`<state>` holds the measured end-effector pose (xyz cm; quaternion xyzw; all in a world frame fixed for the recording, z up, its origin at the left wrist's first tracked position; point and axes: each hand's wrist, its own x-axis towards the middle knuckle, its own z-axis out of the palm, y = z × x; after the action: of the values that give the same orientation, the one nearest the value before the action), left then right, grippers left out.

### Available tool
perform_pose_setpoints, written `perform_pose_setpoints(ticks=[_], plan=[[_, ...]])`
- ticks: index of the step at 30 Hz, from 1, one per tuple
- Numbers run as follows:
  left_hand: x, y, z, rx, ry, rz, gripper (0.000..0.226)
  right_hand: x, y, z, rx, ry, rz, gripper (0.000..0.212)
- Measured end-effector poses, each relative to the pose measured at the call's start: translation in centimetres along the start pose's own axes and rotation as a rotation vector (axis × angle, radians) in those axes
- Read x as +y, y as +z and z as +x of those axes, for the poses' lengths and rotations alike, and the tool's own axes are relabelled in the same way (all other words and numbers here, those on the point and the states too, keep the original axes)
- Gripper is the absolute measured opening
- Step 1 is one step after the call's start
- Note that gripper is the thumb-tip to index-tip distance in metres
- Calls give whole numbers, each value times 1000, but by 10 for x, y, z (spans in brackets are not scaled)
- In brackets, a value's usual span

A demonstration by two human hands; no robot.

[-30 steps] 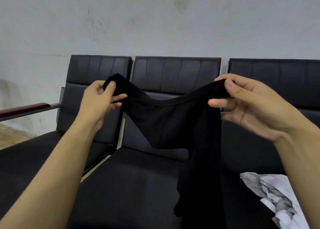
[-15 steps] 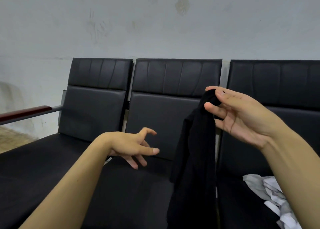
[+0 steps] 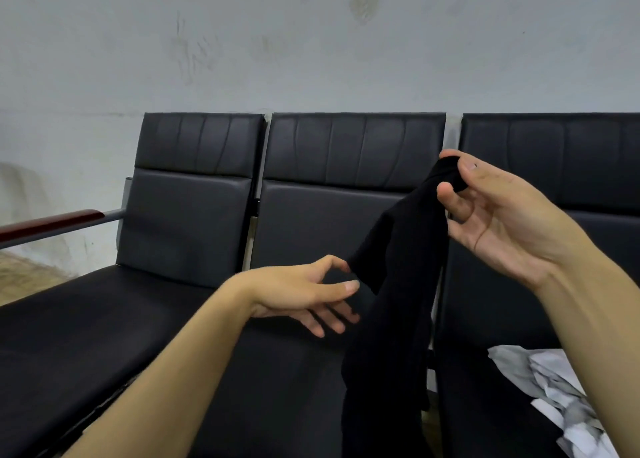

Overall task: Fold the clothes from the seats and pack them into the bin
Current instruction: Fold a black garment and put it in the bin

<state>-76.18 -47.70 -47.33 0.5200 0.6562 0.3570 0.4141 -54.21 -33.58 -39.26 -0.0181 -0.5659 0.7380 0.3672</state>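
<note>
A black garment (image 3: 398, 249) hangs right of centre frame, pinched at its top by the right hand (image 3: 491, 211). The left hand (image 3: 304, 291), fingers spread and empty, reaches its edge; gripping that loose corner firmly should let the cloth spread flat for folding.

Left hand (image 3: 304, 293) let go of the black garment (image 3: 391, 284), dropped low, then reached back toward its hanging edge, fingers spread. Garment went from stretched between both hands to dangling from right hand (image 3: 498, 215) pinch alone.
</note>
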Motion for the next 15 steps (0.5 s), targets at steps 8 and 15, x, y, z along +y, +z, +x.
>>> perform_pose_setpoints(ticks=[8, 15], plan=[[-5, 0, 21, 289, 132, -237, 45, 2, -4, 0, -18, 5, -1, 18], [1, -4, 15, 320, 77, 83, 30, 6, -5, 3, -3, 6, -27, 19]])
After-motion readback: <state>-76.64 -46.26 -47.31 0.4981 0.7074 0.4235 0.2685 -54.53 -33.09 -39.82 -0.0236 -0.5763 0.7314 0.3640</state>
